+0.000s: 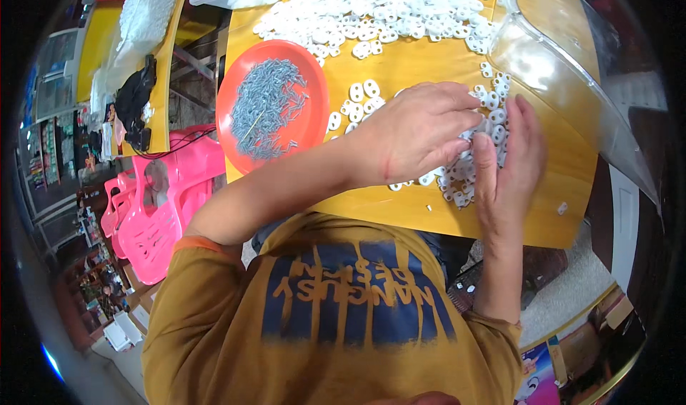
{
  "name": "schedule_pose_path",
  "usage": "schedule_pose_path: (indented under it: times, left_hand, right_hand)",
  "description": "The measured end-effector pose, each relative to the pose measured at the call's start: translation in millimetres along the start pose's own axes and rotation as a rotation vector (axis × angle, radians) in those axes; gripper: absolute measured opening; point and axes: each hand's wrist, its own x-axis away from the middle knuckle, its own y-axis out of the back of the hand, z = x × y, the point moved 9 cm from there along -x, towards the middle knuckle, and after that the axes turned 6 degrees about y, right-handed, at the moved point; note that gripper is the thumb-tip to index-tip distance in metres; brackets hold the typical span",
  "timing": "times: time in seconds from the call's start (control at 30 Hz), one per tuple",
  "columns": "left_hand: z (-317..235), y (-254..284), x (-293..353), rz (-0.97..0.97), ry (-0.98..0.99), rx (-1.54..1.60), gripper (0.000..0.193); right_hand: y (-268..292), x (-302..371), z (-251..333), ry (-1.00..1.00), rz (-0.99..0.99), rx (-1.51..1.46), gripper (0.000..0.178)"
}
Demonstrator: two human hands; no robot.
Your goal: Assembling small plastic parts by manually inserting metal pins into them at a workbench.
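Observation:
Small white plastic pieces with two holes, shaped like a figure eight, lie in a loose heap between my hands. My left hand reaches across from the left, palm down over the heap. Its fingers and thumb are apart, and its fingertips rest at the pieces. On the right side of the heap stands my right hand, thumb apart from the fingers, its inner side against the pieces. The pieces under my left palm are hidden. More of the same pieces are scattered just beyond my left wrist.
A red plate of small grey screws stands at the table's left. A large white pile of pieces covers the far side. To the right is a clear plastic container. Pink chairs stand left of the yellow table.

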Motion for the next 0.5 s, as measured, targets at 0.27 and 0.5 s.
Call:
schedule_pose_path:
  times: [0.27,0.5]
  left_hand:
    - [20,36,41,-0.169,0.245,-0.209,0.038]
    - [30,26,50,-0.025,0.446,-0.385,0.054]
  right_hand:
    - [-8,-11,18,0.097,0.112,0.065,0.048]
    - [-29,-24,31,0.180,0.244,0.126,0.054]
